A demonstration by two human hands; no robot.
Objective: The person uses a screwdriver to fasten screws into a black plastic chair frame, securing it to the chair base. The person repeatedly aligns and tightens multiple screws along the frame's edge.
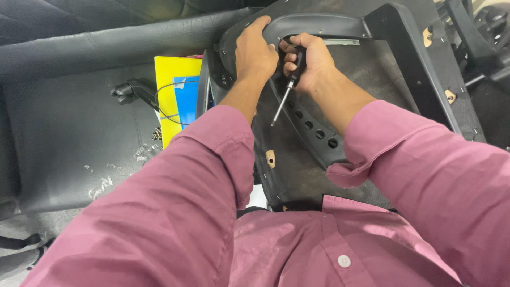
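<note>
Black-handled screwdriver, silver shaft angled down, beside curved black armrest.

The sleeves and the shirt are dark pink, and the shirt has a small pale button. The curved chair arm is dark grey, with a row of black holes along its lower part. The board under it is dull brown-black with little silver staples dotted along its edge. The screwdriver has a black handle and a shiny silver shaft. The book is bright yellow with a blue patch. The seat cushion is black with small white flecks on it.
</note>
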